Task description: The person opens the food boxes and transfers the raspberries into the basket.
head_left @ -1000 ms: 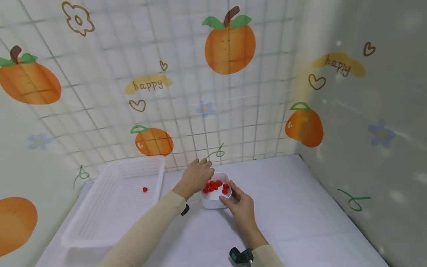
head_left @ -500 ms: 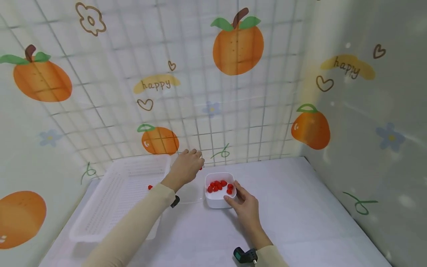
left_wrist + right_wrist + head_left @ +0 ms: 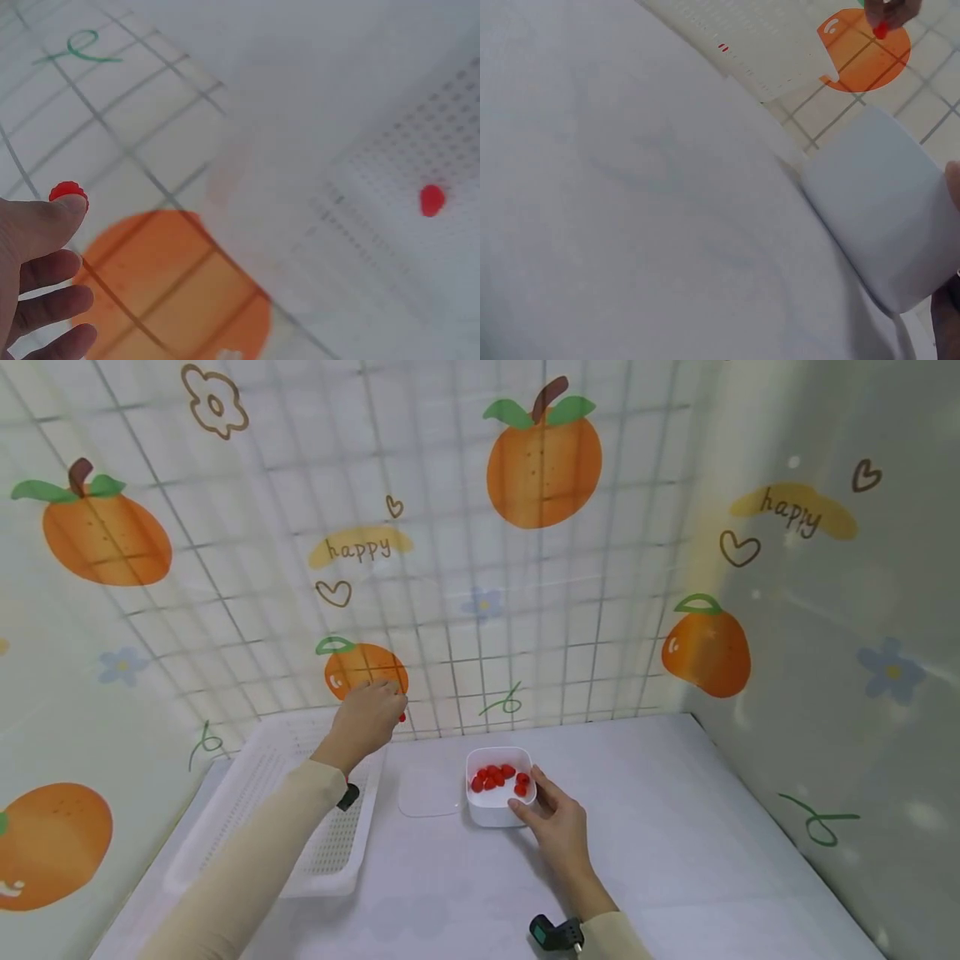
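Observation:
My left hand (image 3: 366, 720) is raised over the far right corner of a white perforated basket (image 3: 341, 860). Between its thumb and fingers it pinches a raspberry-like red berry (image 3: 69, 193), bumpy on its surface. Another red berry (image 3: 432, 201) lies in the basket and is mostly hidden behind the left wrist in the head view. My right hand (image 3: 561, 827) grips the right side of a small white square container (image 3: 491, 814), thumb at the near rim and fingers along the side. Several red berries (image 3: 495, 775) lie inside this container, which stands upright on the table.
A clear flat lid-like sheet (image 3: 427, 814) lies on the white tablecloth (image 3: 675, 843) between basket and container. Behind the table stands a grid wall (image 3: 450, 677) covered by a fruit-printed curtain, with a curtained side to the right.
My left hand has moved left, from above the container to above the basket, with the berry still pinched. The right hand keeps its hold on the container, and the head view has shifted slightly.

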`<state>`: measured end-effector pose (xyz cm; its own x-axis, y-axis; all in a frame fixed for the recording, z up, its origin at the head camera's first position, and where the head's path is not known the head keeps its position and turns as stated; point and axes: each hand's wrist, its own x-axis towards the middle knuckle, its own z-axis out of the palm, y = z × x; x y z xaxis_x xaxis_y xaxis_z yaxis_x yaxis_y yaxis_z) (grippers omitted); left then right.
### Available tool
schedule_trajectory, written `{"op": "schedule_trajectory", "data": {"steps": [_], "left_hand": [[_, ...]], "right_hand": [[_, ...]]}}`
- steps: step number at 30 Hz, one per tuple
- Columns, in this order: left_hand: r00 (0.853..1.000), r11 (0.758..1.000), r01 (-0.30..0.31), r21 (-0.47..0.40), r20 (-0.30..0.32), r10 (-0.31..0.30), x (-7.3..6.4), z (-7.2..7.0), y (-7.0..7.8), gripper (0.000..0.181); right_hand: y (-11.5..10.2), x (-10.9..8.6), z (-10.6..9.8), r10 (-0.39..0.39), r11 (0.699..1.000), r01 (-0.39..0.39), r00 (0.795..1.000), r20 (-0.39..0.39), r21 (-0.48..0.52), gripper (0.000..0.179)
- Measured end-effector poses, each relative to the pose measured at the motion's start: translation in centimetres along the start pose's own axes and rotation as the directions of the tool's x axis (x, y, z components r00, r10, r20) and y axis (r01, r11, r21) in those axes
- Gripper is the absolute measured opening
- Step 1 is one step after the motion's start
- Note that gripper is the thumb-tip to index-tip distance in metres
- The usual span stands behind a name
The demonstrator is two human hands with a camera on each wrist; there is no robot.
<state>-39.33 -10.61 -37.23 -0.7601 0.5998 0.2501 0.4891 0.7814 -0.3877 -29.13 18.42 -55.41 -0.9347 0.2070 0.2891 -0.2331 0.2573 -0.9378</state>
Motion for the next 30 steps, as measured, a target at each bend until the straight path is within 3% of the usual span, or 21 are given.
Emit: {"op": "schedule_trajectory", "data": {"steps": [9, 15, 23, 30], "left_hand": [[0.998, 0.998, 0.066, -0.006, -0.017, -0.066, -2.2, 1.9, -3.1, 0.009], [0.993, 0.993, 0.111, -0.032, 0.043, -0.110, -3.8, 4.0, -4.7, 0.013], [0.986, 0.990, 0.134, -0.045, 0.108, -0.129, -5.8, 6.1, -5.6, 0.018], [0.984, 0.990, 0.132, -0.040, 0.127, -0.126, -6.6, 8.0, -5.9, 0.018]], "right_hand": [[0.1, 0.1, -0.2, 0.018, 1.000, -0.018, 1.000, 0.011, -0.002, 0.075], [0.0, 0.1, 0.0, 0.031, 0.999, -0.031, 1.000, 0.006, 0.014, 0.075], [0.1, 0.1, 0.1, 0.022, 0.999, -0.022, 1.000, 0.012, 0.042, 0.074], [0.2, 0.1, 0.1, 0.029, 0.999, -0.029, 1.000, 0.002, 0.039, 0.074]]}}
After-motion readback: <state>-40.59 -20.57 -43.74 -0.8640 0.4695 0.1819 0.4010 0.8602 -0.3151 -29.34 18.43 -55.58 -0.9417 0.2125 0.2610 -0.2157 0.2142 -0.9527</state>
